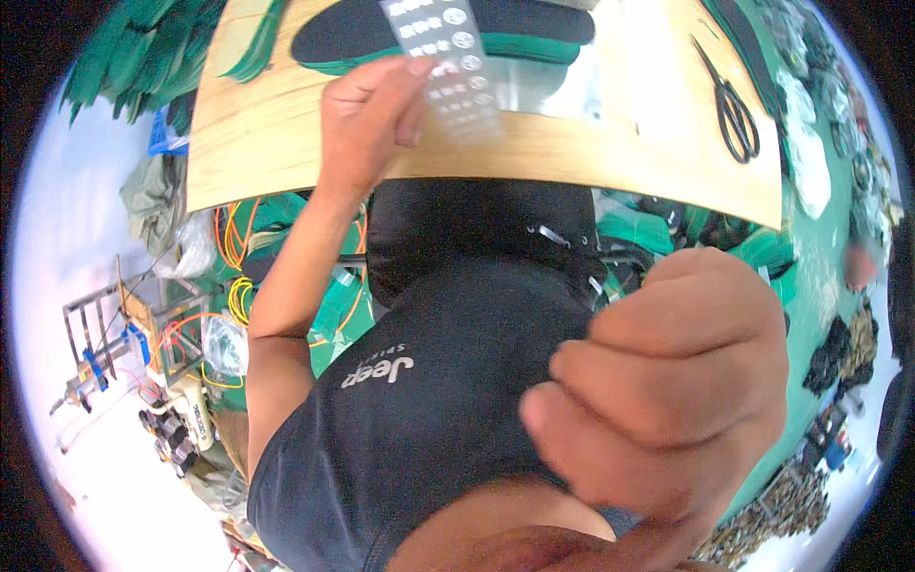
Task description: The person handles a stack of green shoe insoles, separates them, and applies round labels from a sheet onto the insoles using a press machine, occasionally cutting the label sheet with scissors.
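My left hand (372, 119) is over the near part of the wooden table (257, 143). Its thumb and fingers pinch a translucent strip (465, 63) printed with rows of small white marks, and the strip's lower end is blurred. Behind the strip lies a stack of long, rounded black pieces with green edges (343, 33), shaped like insoles. My right hand (681, 372) is raised in front of my chest, close to the camera, with its fingers curled in. Whatever those fingers may hold is hidden.
Black-handled scissors (736, 119) lie at the table's right side. A shiny clear sheet (558, 88) is beside the stack. More green pieces (133, 57) are piled at the far left. Orange and yellow hoses (238, 296) and a metal frame (176, 338) are lower left.
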`<state>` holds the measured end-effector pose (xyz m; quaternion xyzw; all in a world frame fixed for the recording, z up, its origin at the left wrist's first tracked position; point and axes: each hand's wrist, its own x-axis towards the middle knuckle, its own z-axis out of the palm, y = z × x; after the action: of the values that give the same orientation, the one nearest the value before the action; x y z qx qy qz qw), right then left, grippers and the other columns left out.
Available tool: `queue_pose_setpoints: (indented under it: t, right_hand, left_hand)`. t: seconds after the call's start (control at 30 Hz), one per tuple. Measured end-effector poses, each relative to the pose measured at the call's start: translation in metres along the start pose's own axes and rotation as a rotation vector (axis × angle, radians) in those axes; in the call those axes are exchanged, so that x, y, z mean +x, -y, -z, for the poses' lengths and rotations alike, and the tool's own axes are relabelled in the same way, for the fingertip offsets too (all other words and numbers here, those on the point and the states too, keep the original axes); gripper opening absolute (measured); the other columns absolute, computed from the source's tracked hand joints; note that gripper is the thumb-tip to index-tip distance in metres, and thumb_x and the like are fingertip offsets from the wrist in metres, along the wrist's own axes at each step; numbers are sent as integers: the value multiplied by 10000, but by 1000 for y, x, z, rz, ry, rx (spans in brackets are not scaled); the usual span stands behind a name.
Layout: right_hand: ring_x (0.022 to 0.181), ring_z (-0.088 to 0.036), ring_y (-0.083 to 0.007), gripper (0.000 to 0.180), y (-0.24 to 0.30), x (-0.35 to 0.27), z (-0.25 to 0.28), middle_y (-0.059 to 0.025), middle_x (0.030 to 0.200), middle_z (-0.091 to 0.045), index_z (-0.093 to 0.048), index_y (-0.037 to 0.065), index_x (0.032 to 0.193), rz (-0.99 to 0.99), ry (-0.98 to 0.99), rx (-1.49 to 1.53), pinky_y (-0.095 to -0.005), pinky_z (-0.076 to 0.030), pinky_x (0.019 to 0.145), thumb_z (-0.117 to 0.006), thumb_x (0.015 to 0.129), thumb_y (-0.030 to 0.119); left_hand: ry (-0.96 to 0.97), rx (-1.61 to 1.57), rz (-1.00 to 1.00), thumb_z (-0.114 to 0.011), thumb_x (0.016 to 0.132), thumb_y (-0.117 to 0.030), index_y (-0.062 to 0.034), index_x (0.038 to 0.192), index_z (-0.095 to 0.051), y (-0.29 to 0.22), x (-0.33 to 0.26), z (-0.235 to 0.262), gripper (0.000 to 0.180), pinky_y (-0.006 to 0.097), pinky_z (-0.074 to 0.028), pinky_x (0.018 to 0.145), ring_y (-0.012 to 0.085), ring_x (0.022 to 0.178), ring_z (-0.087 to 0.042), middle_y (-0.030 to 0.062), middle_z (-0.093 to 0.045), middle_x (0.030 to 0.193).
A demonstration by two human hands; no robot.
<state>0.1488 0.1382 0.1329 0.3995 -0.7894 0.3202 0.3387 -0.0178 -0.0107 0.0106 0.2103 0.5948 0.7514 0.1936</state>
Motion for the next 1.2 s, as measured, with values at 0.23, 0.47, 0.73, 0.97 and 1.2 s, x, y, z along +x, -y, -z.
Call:
queue_pose_setpoints:
  t: [0.23,0.47,0.73,0.97,1.2]
  right_hand:
    - [657,-540,-113,151,-83,-51,-74,-38,758,-584,-627,-2,863,-693,-412,46,-247,-440,598,-692,826,129]
    - [566,-480,-61,192,-86,-73,-85,-42,627,-573,-628,-11,805,-919,-200,377,-239,-398,504,-674,873,162]
    - [546,-479,-66,235,-89,-72,-90,-55,599,-558,-623,-17,816,-995,-238,426,-255,-391,474,-642,904,200]
    - [519,-449,-84,257,-88,-74,-91,-69,586,-529,-585,-19,771,-949,-199,434,-272,-375,460,-614,917,189]
    - [502,-449,-121,253,-87,-78,-94,-87,590,-506,-577,-7,751,-885,-203,370,-292,-375,459,-601,921,179]
  left_hand:
    - [59,-46,-24,-560,938,-157,0,871,-655,2,-7,-1,195,228,-306,394,74,404,-376,5,-469,509]
    - [-21,-61,6,-612,915,-142,6,928,-691,0,-6,4,169,186,-309,429,22,467,-421,-27,-535,563]
    - [73,13,4,-633,906,-127,8,932,-692,2,-4,6,149,183,-317,432,17,479,-435,-24,-561,597]
    - [98,50,0,-627,904,-95,13,952,-701,-1,-8,7,140,181,-304,427,13,474,-427,-30,-540,565]
    - [118,282,-89,-611,914,-107,-4,950,-713,1,-8,12,150,179,-315,431,9,476,-428,-33,-551,573]
